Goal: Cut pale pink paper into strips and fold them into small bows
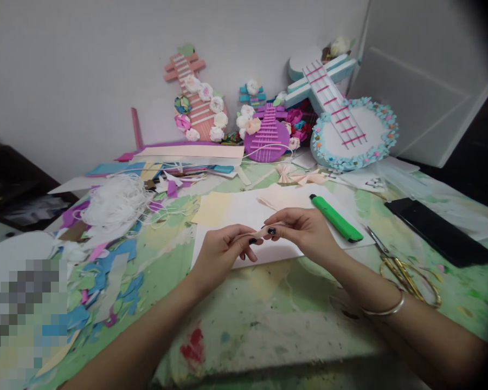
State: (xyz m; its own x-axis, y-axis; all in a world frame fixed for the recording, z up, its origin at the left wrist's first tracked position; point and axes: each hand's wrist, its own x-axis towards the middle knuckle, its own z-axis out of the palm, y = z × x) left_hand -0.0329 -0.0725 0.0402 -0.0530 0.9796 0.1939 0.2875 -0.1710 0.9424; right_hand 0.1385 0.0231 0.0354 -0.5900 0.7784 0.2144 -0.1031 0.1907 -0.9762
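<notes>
Both of my hands meet over a white sheet of paper (211,244). Between their fingertips is a small pale paper piece (261,234), mostly covered by the fingers. My left hand (228,246) pinches its left end, and my right hand (301,230) pinches its right end. Just behind them, pale peach paper (278,196) rests on the white sheet. A green box cutter (335,218) lies to the right of my right hand. Gold-handled scissors (402,271) are on the cloth beside my right forearm.
Decorated paper instruments, pink (205,116), purple (266,138) and light blue (345,119), lean against the wall. White string (114,203) is heaped at left above coloured paper scraps (114,281). A black phone-like slab (441,230) lies at right. Peach paper bows (284,173) sit behind the sheet.
</notes>
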